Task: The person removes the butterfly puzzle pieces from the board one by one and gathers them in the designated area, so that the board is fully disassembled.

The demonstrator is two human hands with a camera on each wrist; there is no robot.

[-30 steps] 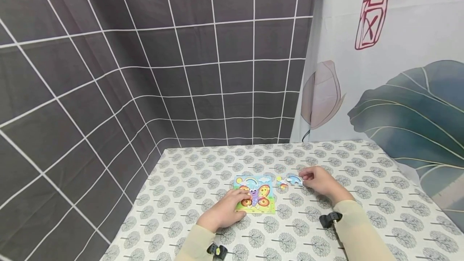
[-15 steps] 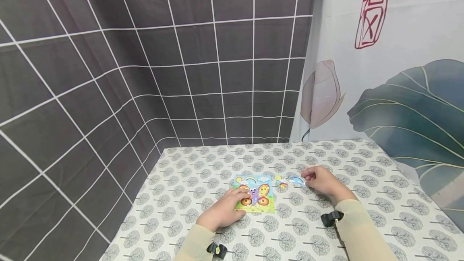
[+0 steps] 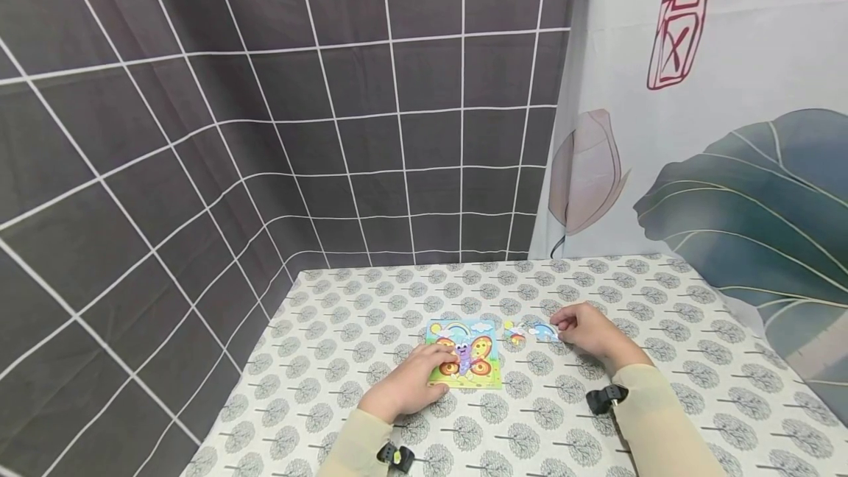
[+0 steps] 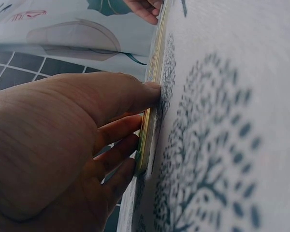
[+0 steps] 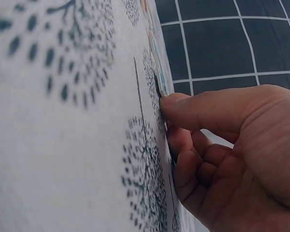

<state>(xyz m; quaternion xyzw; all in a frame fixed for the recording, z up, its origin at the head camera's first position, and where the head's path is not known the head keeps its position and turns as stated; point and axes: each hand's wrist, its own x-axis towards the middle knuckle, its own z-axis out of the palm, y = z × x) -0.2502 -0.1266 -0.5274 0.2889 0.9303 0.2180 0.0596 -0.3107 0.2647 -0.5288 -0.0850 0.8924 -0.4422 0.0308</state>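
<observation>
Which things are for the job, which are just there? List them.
For the job, seemingly:
square multicoloured butterfly board, under the left hand
small blue rainbow piece, at the right hand
small flat yellow-and-red piece

Just there:
white tree-print cloth
dark grey white-gridded curtain
white leaf-print curtain

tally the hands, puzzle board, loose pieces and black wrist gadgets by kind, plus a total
hands: 2 (left hand, right hand)
puzzle board: 1
loose pieces: 2 (inner piece nearer the board, outer piece at the right hand)
black wrist gadgets: 2 (left gadget, right gadget)
total: 7
</observation>
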